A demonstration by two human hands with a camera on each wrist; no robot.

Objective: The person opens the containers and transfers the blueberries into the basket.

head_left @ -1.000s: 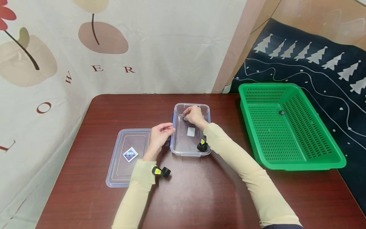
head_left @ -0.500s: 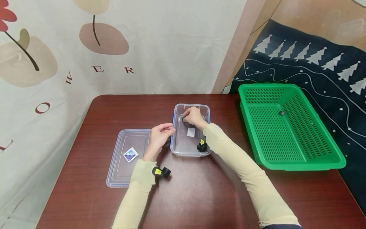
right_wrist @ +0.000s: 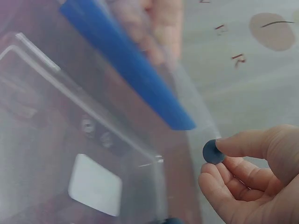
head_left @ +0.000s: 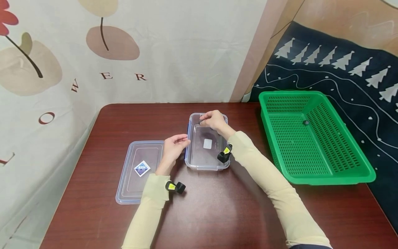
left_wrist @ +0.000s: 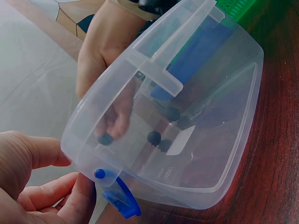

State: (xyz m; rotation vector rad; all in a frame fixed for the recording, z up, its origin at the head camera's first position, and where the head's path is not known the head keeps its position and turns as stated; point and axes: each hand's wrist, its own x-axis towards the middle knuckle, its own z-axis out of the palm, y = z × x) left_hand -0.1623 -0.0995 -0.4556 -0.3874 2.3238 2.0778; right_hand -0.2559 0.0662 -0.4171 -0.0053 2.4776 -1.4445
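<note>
A clear plastic storage box with blue latches stands on the table. My left hand grips the left wall of the box beside a blue latch, thumb and finger at its edge. Over the far end of the box, my right hand pinches a dark blueberry between thumb and fingertips. Through the clear wall in the left wrist view, another blueberry lies inside near a white label, with a further dark berry beyond it.
The clear lid with a blue diamond sticker lies flat to the left of the box. A green slatted basket sits at the right with one small dark round thing in it. A printed curtain hangs behind the table.
My right hand has risen and moved slightly toward the far end of the box, with the blueberry in its fingertips. The left hand, lid and basket have stayed put.
</note>
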